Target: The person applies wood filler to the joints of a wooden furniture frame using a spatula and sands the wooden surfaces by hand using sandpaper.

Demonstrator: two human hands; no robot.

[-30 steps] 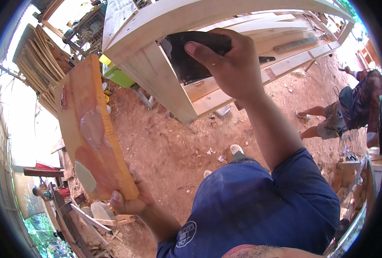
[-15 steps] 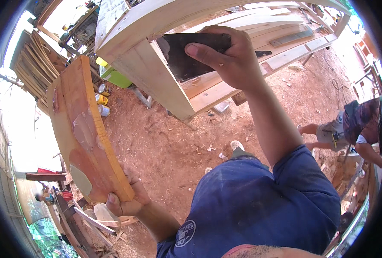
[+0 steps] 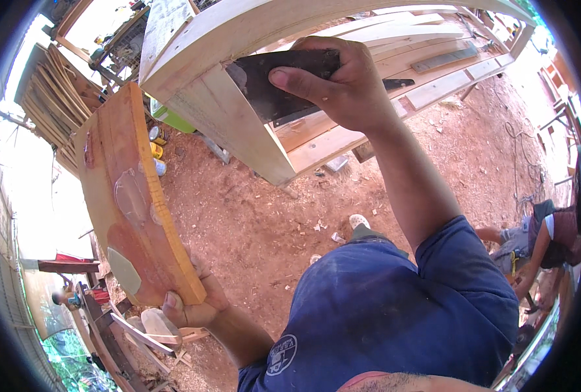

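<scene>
My left hand (image 3: 202, 302) grips the lower end of a curved wooden board (image 3: 143, 242), held up at the left. Smeared filler covers its face, with a pale greenish lump of putty (image 3: 123, 269) near the lower edge. In my right hand (image 3: 346, 88) is a broad, flat black putty spreader (image 3: 254, 81), my thumb pressed along its face. The spreader's far edge lies against the inner corner of a pale wooden frame (image 3: 222, 114). Whether putty sits under its blade is hidden.
Beyond the frame lie pale slats (image 3: 414, 42) and a flat grey strip (image 3: 444, 57). Paint cans (image 3: 158, 135) and a green bin (image 3: 171, 117) stand behind the board. Wood shavings litter the reddish ground (image 3: 258, 222). Another person (image 3: 545, 238) bends down at the right.
The spreader and my right hand have shifted slightly left, as has the frame in view. The other person at the right has moved lower. Both my grips stay the same.
</scene>
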